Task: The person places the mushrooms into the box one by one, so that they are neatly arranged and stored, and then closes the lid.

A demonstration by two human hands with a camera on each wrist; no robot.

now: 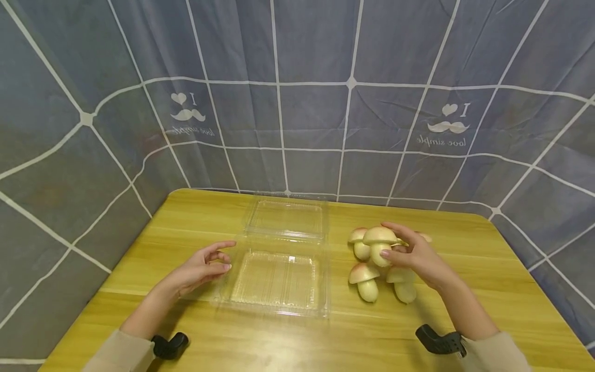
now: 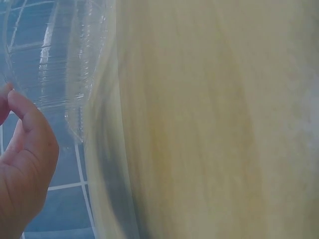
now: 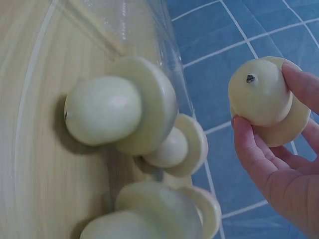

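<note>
My right hand [image 1: 425, 261] pinches a mushroom [image 1: 379, 236], apparently artificial, with a pale stem and tan cap. In the right wrist view, thumb and fingers clasp this mushroom's sides, and the dark-tipped stem end faces the camera. Several similar mushrooms [image 1: 365, 287] lie on the table beneath and around that hand; some are partly hidden by it. On the left, my left hand [image 1: 197, 269] hovers with loosely bent fingers beside a clear plastic clamshell box [image 1: 323, 279]. Whether its fingertips touch the box's rim, I cannot tell. The box's lid [image 1: 284, 217] lies folded back, away from me.
A wooden table [image 1: 279, 343] carries everything. Behind it hangs a grey-blue curtain [image 1: 311, 113] with white grid lines, close against the table's far edge. Each wrist wears a black band [image 1: 439, 341].
</note>
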